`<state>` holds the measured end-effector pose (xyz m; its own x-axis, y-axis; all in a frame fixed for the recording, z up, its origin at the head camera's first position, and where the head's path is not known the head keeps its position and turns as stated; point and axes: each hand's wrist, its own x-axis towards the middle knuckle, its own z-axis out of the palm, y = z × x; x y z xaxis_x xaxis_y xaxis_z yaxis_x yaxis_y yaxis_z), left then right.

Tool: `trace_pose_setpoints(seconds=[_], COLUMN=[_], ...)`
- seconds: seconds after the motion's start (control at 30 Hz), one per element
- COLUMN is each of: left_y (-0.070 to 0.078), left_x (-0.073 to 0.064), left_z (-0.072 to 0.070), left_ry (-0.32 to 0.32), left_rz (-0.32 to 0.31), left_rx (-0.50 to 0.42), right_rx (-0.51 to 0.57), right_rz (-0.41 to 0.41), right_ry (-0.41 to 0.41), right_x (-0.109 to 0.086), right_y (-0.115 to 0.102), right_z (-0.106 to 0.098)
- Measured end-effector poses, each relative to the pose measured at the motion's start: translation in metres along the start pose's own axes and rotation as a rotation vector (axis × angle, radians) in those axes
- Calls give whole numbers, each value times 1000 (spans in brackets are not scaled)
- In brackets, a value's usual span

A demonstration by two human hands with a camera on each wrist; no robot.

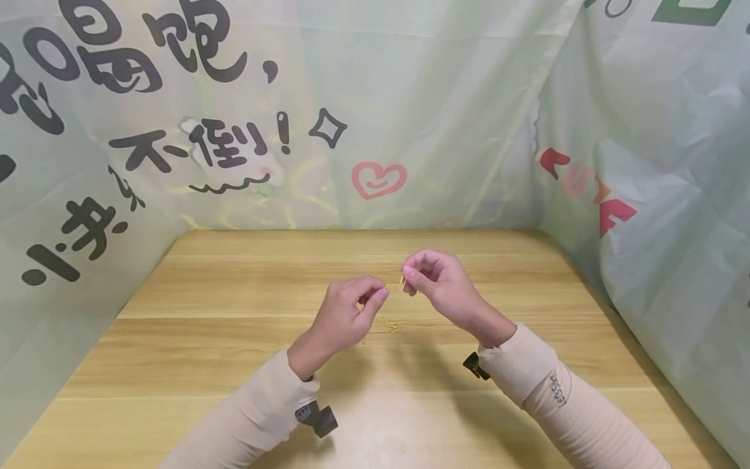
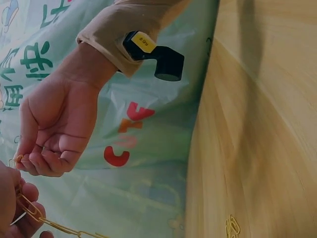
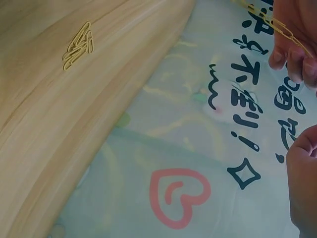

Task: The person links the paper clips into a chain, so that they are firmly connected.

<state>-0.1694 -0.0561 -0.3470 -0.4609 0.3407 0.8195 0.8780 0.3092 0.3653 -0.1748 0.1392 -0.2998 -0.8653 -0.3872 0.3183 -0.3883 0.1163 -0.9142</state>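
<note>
Gold-coloured wire paper clips (image 1: 392, 325) lie heaped on the wood-grain tabletop (image 1: 205, 365). The left hand (image 1: 342, 316) pinches a paper-clip chain (image 2: 34, 213), its fingers hiding the upper end; near it, the right hand (image 1: 448, 290) clamps one paper clip (image 1: 402, 283) between thumb and fingertips. By the right cuff, a black wrist camera (image 2: 167, 63) bears a yellow label (image 2: 142, 42), too small to read. Printed curtains (image 1: 381, 78) behind show black Chinese characters (image 1: 219, 144) including 不倒!, a pink heart (image 1: 383, 193) and coloured letters (image 2: 128, 140) reading CUTE.
</note>
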Motion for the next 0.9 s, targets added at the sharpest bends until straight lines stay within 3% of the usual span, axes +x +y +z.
trace_pose_setpoints(seconds=[0.4,0.9], left_y=[2,5], left_x=[0,0], left_z=[0,-1], left_ry=[22,30], left_rz=[74,108], left_rx=[33,103], right_rx=[-24,16], right_rz=[-11,10], right_ry=[-8,-47], right_x=[-2,-3], right_y=[-1,-2], right_z=[4,5])
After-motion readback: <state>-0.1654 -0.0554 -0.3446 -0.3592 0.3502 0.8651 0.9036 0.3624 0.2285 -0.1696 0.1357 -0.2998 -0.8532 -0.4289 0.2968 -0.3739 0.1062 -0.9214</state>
